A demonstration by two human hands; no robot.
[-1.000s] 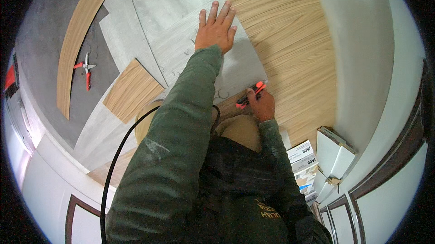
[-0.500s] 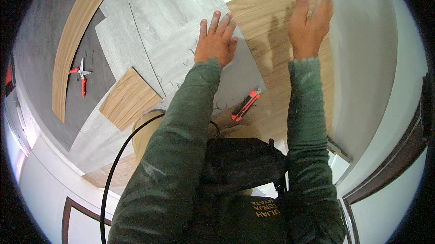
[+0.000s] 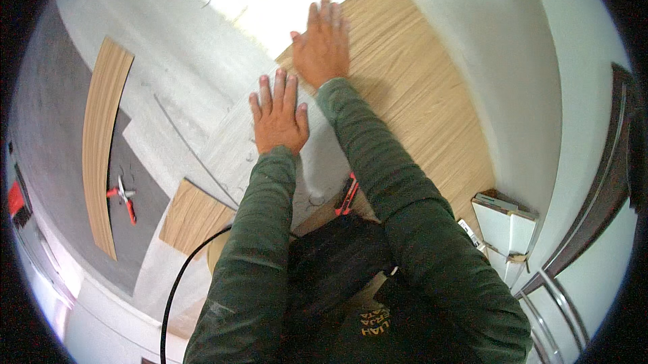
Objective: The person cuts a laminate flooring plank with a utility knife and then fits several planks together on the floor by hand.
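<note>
My left hand [image 3: 279,117] lies flat with fingers spread on a light grey floor plank [image 3: 226,136]. Further off and to its right, my right hand [image 3: 322,45] is stretched out at the near corner of the wood-look flooring [image 3: 418,94], beside the seam with the grey planks. Neither hand grips anything. Close to my body, partly hidden by my right sleeve, lies a red and black utility knife [image 3: 347,194]. A short cut piece of wood-look plank [image 3: 196,217] rests on the grey planks left of my left forearm.
Red-handled snips [image 3: 124,198] lie on the dark grey floor [image 3: 145,242] beside a long wood-look strip [image 3: 101,141]. A black cable [image 3: 174,290] curves past my left arm. White boxes [image 3: 503,229] stand by the wall at right, near a dark door frame [image 3: 587,182].
My right hand has come down and leftward from the far right of the wood-look flooring toward my left hand. My view has shifted; the left hand remains flat on grey plank.
</note>
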